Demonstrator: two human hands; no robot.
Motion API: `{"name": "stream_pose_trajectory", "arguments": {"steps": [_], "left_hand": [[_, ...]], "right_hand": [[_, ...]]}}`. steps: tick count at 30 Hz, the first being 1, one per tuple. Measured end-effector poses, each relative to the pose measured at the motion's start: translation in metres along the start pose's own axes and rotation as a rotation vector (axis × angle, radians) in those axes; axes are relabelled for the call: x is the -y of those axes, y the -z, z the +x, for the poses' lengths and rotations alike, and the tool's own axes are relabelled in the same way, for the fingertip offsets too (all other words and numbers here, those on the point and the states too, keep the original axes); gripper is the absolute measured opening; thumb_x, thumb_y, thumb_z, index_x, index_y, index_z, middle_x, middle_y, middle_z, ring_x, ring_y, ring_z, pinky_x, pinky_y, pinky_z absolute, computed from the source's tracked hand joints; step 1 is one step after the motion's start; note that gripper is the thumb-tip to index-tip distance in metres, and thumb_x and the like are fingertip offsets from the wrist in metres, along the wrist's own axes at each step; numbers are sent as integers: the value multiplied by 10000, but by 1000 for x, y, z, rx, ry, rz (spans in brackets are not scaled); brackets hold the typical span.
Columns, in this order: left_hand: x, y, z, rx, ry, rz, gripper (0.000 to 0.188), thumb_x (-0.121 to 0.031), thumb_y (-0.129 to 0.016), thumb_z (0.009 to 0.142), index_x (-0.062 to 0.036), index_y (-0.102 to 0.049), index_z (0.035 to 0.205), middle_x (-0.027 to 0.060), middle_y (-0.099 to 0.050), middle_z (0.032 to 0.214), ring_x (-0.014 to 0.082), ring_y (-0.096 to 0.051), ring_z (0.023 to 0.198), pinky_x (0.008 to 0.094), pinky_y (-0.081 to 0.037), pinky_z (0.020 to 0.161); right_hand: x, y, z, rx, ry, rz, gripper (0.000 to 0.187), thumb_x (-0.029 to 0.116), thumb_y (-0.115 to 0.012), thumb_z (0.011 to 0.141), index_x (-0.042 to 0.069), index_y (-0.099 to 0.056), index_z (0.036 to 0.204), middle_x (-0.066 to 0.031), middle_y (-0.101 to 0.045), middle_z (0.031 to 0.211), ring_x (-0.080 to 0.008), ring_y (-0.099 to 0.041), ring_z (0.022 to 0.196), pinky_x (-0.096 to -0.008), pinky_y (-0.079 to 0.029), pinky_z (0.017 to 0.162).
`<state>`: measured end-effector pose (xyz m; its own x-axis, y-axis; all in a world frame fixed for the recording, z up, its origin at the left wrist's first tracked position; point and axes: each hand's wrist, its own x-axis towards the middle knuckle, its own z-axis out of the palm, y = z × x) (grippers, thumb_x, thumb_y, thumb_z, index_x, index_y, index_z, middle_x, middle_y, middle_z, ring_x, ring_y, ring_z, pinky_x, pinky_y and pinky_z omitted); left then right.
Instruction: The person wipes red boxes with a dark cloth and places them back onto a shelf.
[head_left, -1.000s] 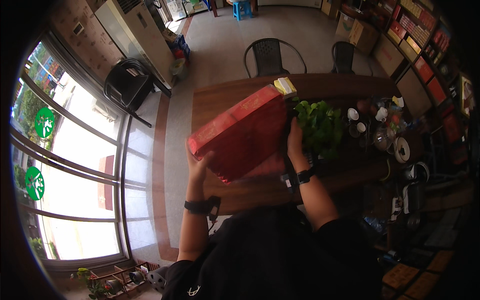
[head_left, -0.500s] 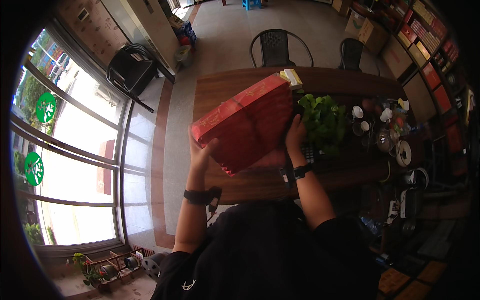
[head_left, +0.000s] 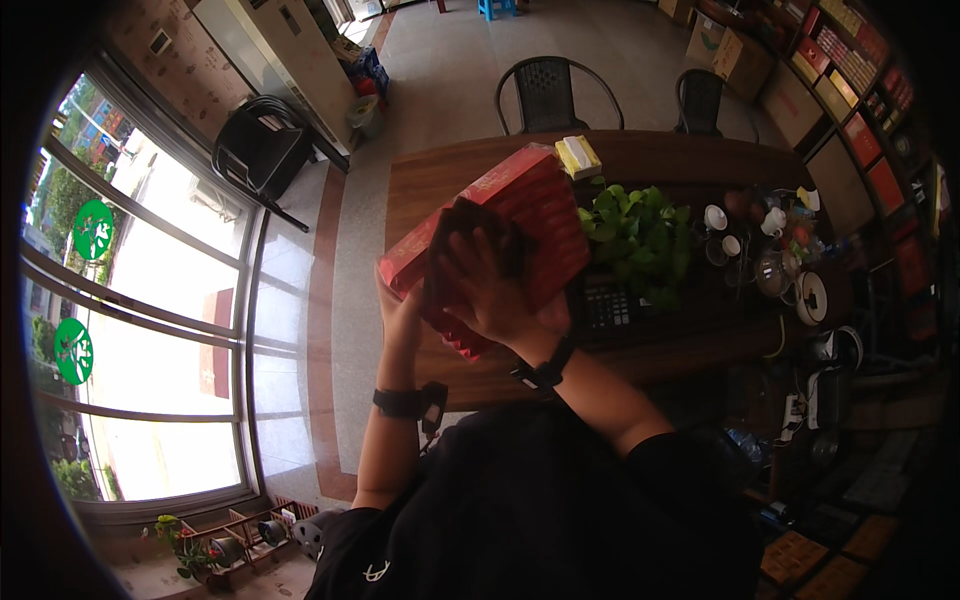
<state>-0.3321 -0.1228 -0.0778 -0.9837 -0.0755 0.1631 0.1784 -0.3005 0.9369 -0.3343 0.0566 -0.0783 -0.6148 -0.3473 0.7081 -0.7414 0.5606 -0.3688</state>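
Slightly apart, right fingers [head_left: 486,256] over red box [head_left: 556,225].

- Left hand [head_left: 400,315]: its fingers are mostly hidden behind the red box [head_left: 560,220].
- Right hand [head_left: 490,295]: it covers part of the red box, so the surface under the palm cannot be seen.
- Plant [head_left: 635,240]: the leaves hide whatever holds it.
- Calculator [head_left: 606,306]: the key markings are too small to read.
- Blue stool [head_left: 496,9]: cut off by the upper edge.
- Black shirt [head_left: 530,490]: cut off by the lower edge.
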Motion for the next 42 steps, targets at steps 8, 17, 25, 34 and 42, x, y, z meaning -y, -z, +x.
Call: {"name": "stream_pose_trajectory", "arguments": {"steps": [8,17,25,34,42], "left_hand": [[-10,-13,10,-7,-46,43,683,-234,-787,790,-45,-394,1316,98,-540,1238,192,-535,1144,351,-435,995],[3,-7,15,-146,-39,-89,621,-254,-722,856,-26,-398,1334,137,-534,1260,225,-530,1160,373,-438,1002],[7,4,6,-157,-68,-292,556,-319,-611,946,7,-439,1362,189,-541,1333,315,-542,1229,457,-447,1056],[0,-36,-9,-210,65,-620,612,-420,-523,970,-16,-418,1419,163,-469,1442,315,-470,1312,490,-358,1119],[-14,-14,-5,48,64,-706,933,-747,-504,846,-25,-378,1422,159,-481,1422,323,-472,1307,479,-371,1107]], "right_hand": [[-46,20,25,-203,-253,-192,724,487,-566,904,89,-392,1482,-191,-226,1596,-423,-166,1476,-706,-95,1107],[-4,-9,-11,113,-151,-126,713,472,-594,883,127,-404,1478,-163,-248,1595,-422,-197,1468,-718,-100,1101],[-51,26,16,-18,-341,-387,684,465,-625,887,151,-434,1464,-137,-228,1607,-405,-214,1468,-720,-97,1096],[-74,41,22,-669,-927,800,757,403,-603,965,-1,-262,1507,-170,-287,1547,-289,-328,1401,-379,-276,1143],[-62,51,-19,-357,-1009,1039,792,364,-756,863,-13,-368,1443,-109,-459,1407,-215,-428,1298,-352,-346,1086]]}}
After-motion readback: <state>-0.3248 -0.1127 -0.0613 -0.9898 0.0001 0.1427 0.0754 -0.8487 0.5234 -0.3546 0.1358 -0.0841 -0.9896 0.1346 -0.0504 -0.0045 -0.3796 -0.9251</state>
